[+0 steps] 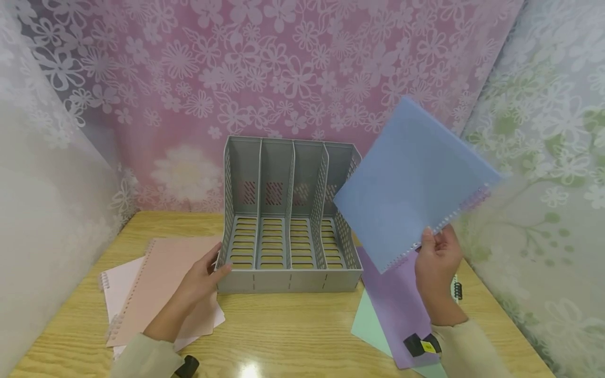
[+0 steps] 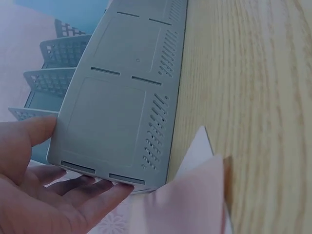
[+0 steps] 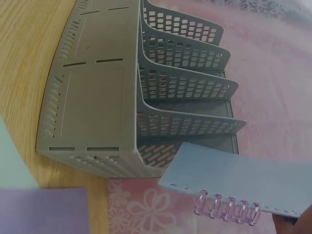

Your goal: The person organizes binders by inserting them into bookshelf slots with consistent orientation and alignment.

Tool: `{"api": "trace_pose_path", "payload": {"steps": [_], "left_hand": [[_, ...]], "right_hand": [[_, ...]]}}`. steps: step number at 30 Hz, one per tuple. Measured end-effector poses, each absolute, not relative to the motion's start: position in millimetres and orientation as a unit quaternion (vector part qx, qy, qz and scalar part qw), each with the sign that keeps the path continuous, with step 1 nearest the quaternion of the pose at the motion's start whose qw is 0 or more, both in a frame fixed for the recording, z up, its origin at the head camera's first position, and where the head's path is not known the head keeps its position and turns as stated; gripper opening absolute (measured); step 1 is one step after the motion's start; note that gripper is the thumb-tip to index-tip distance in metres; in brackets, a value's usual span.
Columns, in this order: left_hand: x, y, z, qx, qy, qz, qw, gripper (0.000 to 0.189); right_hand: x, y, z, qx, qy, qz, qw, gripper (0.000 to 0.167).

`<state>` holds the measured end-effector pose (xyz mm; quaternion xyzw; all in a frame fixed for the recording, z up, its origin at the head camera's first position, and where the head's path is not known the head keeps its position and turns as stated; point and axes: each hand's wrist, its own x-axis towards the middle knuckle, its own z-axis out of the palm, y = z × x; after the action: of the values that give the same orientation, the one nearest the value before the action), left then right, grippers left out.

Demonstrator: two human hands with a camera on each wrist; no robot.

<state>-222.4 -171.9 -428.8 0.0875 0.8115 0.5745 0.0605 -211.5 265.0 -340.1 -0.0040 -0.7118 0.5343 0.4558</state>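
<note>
A grey file organizer (image 1: 302, 278) with several upright compartments stands on the table, its slotted floors visible. My left hand (image 1: 200, 278) grips its front left corner; in the left wrist view the thumb lies over the rim and the fingers (image 2: 105, 195) against the side. In my right hand (image 1: 437, 257) is a blue loose-leaf notebook (image 1: 416, 184), pinched by its ring-bound edge. The notebook is raised and tilted, one corner in front of the organizer's right side. Purple rings (image 3: 229, 208) show along its edge in the right wrist view.
On the left of the wooden table (image 1: 279, 331) a peach notebook (image 1: 165, 273) overlaps a pale pink one (image 1: 118, 286). To the right, a purple notebook (image 1: 392, 310) lies over a mint green one (image 1: 368, 320). Flowered curtains (image 1: 283, 68) hang behind and at the sides.
</note>
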Motion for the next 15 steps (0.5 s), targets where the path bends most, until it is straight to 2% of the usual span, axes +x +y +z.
{"api": "trace_pose_path", "payload": {"steps": [7, 15], "left_hand": [[-225, -174, -428, 0.093, 0.807, 0.579, 0.065, 0.068], [-224, -174, -428, 0.082, 0.805, 0.583, 0.072, 0.069]], "right_hand": [[-220, 254, -344, 0.003, -0.699, 0.565, 0.438, 0.013], [-226, 244, -349, 0.012, -0.662, 0.619, 0.422, 0.027]]}}
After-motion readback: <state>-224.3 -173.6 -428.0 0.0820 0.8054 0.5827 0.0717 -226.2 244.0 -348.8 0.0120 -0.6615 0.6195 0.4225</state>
